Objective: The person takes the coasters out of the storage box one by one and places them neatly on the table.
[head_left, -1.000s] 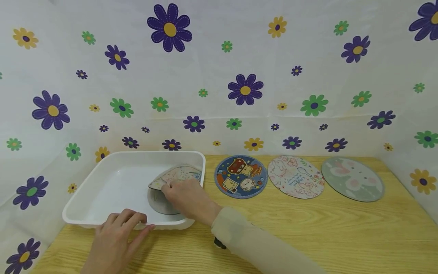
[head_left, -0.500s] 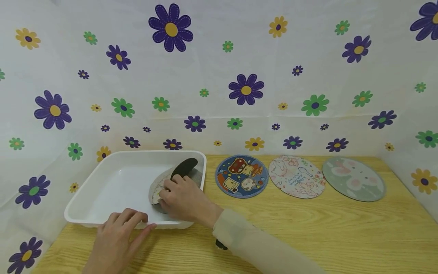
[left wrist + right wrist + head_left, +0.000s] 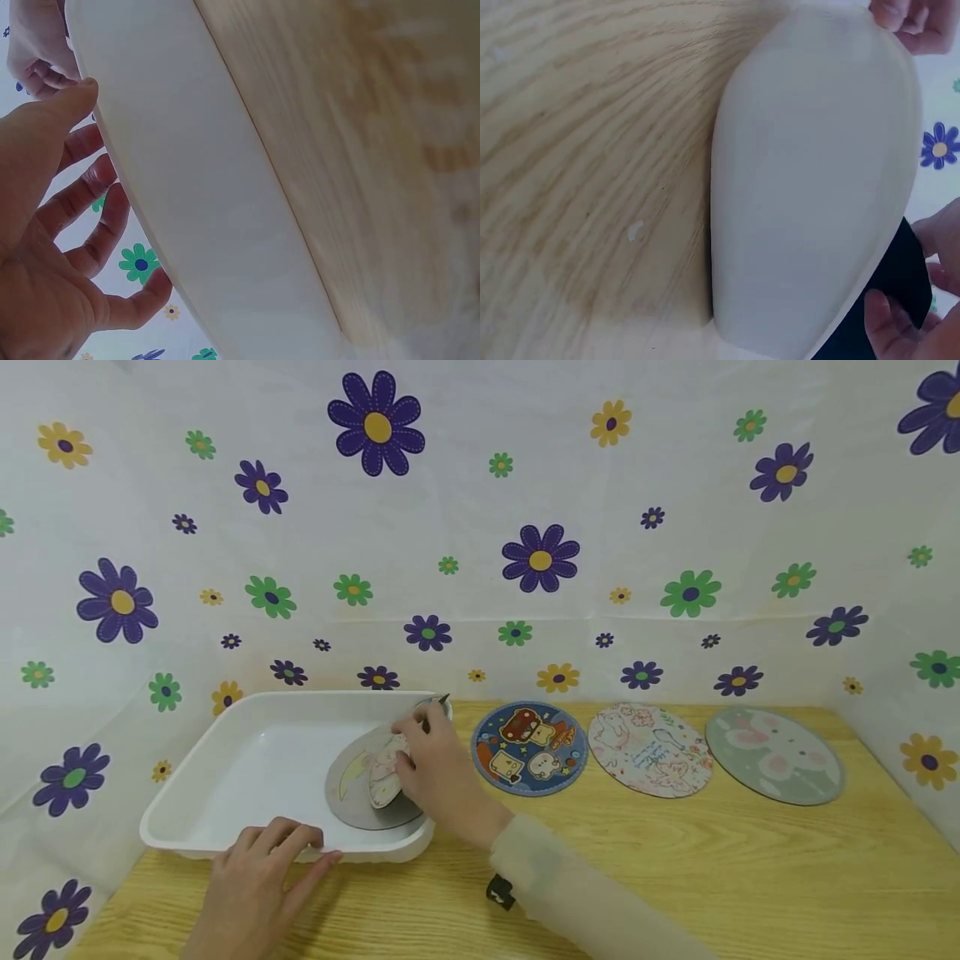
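My right hand [image 3: 438, 777] grips a round floral mouse pad [image 3: 386, 772] over the right end of a white plastic tray [image 3: 225, 768]. The pad is bent, and its dark underside [image 3: 900, 274] shows in the right wrist view. Beneath it a grey round mouse pad [image 3: 352, 802] with a yellow crescent lies flat in the tray. At the tray's near rim, my left hand [image 3: 258, 877] holds on with fingers curled over the edge and thumb outside. The left wrist view shows the thumb [image 3: 75, 101] against the rim. Part of the floral pad is hidden behind my right hand.
Right of the tray, a blue cartoon mouse pad [image 3: 528, 747], a pink-and-white patterned one [image 3: 648, 750] and a green rabbit one [image 3: 775, 756] lie in a row on the wooden table [image 3: 637, 852]. A flower-printed sheet [image 3: 450, 510] stands behind and at both sides.
My right hand has bent and lifted the floral pad, then drawn it right and up, uncovering more of the grey pad below. The left hand stays on the rim.
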Motion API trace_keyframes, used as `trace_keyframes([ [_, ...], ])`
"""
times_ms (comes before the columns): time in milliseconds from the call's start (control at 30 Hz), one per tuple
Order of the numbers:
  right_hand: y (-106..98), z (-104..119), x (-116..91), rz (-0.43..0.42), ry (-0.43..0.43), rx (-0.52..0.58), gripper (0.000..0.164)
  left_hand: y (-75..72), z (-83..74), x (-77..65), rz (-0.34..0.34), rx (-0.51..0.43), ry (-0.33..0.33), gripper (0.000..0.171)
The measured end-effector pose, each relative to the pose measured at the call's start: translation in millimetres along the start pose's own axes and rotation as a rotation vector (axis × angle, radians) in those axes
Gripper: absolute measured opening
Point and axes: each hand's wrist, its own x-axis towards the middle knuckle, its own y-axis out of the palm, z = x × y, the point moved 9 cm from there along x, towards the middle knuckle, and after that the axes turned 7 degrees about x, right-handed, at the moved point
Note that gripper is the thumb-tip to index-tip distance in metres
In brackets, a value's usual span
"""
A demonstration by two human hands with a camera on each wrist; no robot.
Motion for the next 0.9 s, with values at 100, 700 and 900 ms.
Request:
trace_keyframes([
  [100,-4,-21,-2,-0.018,0.187,0.164,0.035,1.5,0.4,0.5,0.013,-0.003,-0.010,0.026],
  [700,-13,-92,-24,0.006,0.802,0.549,0.054,0.0,1.0,1.2,0.045,0.097,-0.023,0.026],
  [900,-14,-85,-22,0.022,0.737,0.570,0.049,1.8,0.7,0.6,0.069,0.083,-0.041,0.024],
])
